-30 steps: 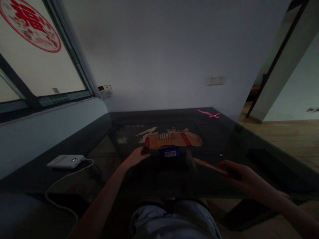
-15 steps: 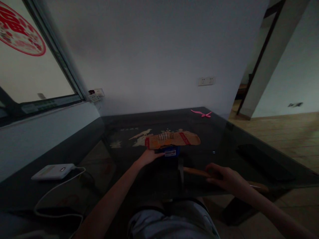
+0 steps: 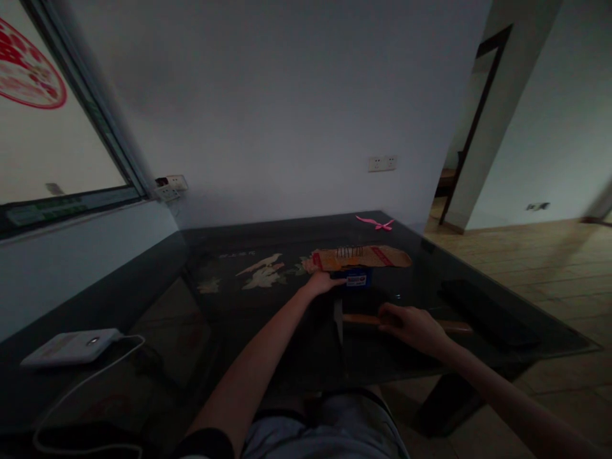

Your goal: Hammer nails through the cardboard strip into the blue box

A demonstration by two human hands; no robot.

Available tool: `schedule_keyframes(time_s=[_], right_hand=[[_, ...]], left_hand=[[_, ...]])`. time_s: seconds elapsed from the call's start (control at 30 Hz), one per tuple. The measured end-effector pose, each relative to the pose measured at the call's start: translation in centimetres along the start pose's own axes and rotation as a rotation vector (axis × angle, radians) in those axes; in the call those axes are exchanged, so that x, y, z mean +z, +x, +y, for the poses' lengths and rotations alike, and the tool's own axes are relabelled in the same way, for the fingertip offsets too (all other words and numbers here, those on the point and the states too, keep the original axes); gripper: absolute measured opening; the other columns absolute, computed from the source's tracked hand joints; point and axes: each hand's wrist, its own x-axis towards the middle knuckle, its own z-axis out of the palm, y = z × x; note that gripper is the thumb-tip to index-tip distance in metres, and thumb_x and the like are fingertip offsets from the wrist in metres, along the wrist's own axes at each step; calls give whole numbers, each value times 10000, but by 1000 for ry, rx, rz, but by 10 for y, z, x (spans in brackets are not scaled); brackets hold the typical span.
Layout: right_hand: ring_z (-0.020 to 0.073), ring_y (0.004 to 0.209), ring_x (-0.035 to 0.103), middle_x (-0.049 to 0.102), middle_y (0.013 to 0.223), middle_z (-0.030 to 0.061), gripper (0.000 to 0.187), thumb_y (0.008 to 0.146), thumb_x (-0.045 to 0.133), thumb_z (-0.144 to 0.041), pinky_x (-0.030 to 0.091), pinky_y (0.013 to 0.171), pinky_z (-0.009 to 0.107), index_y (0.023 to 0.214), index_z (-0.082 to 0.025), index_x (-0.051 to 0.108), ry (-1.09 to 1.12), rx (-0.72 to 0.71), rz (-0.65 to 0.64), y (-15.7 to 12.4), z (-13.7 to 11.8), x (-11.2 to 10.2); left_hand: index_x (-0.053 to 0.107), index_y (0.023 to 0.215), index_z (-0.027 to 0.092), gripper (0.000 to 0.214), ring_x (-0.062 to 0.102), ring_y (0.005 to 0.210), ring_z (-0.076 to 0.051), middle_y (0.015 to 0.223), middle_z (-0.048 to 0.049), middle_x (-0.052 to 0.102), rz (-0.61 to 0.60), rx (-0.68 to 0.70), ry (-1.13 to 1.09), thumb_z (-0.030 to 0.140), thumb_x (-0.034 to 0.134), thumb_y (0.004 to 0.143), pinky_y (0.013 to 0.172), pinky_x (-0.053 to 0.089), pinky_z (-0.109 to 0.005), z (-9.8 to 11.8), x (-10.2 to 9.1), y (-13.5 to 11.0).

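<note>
A brown cardboard piece (image 3: 361, 257) with a row of small nails standing in it lies across a small blue box (image 3: 354, 278) on the dark glass table (image 3: 268, 325). My left hand (image 3: 321, 282) reaches out and rests at the box's left side, fingers curled against it. My right hand (image 3: 411, 326) is closed round the wooden handle of a hammer (image 3: 354, 319). The hammer lies low over the table, its dark head pointing left, in front of the box.
A white device (image 3: 69, 346) with a cable sits at the table's left edge. A pink ribbon (image 3: 375, 222) lies at the far corner. A dark flat object (image 3: 482, 307) lies to the right. The wall has sockets (image 3: 381, 163); a doorway opens at right.
The view has swung left, so the box and cardboard sit further right in frame. My left hand slid from the cardboard's end to the box. My right hand brought the hammer lower and nearer.
</note>
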Motion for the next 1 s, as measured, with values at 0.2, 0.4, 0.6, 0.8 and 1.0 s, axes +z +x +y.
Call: schedule_keyframes(time_s=[0.2, 0.4, 0.6, 0.8, 1.0], right_hand=[[212, 750, 643, 689, 841, 13, 227, 808, 531, -418, 407, 614, 284, 970, -265, 576, -22, 9, -7, 26, 10, 2], [195, 746, 641, 689, 850, 9, 260, 813, 510, -468, 401, 616, 275, 965, -269, 579, -24, -39, -36, 51, 20, 6], [202, 759, 637, 686, 856, 20, 288, 812, 504, -485, 406, 615, 280, 966, -257, 587, -35, -76, -50, 70, 16, 9], [214, 778, 637, 685, 875, 31, 295, 805, 514, -480, 419, 639, 296, 968, -248, 596, -45, -115, -52, 79, 12, 8], [219, 800, 632, 680, 893, 43, 279, 810, 519, -448, 428, 663, 301, 969, -238, 607, -49, -109, -47, 84, 15, 9]], left_hand=[[667, 987, 154, 355, 571, 1084, -241, 1097, -86, 658, 12, 20, -15, 396, 643, 728, 951, 420, -307, 3, 16, 21], [587, 1099, 122, 350, 584, 1028, -227, 1102, -127, 633, 116, 112, -64, 315, 545, 811, 937, 432, -373, -16, 16, -5], [510, 1212, 139, 426, 527, 1097, -196, 1208, -122, 549, 83, 248, -3, 338, 509, 835, 971, 408, -347, -25, 6, -51], [549, 1171, 163, 339, 496, 1123, -179, 1191, -97, 549, 60, 296, 49, 282, 451, 870, 1007, 374, -342, -20, 1, -64], [581, 1146, 182, 327, 472, 1164, -185, 1236, -87, 525, 77, 271, 81, 301, 415, 891, 1022, 362, -355, -18, 2, -62]])
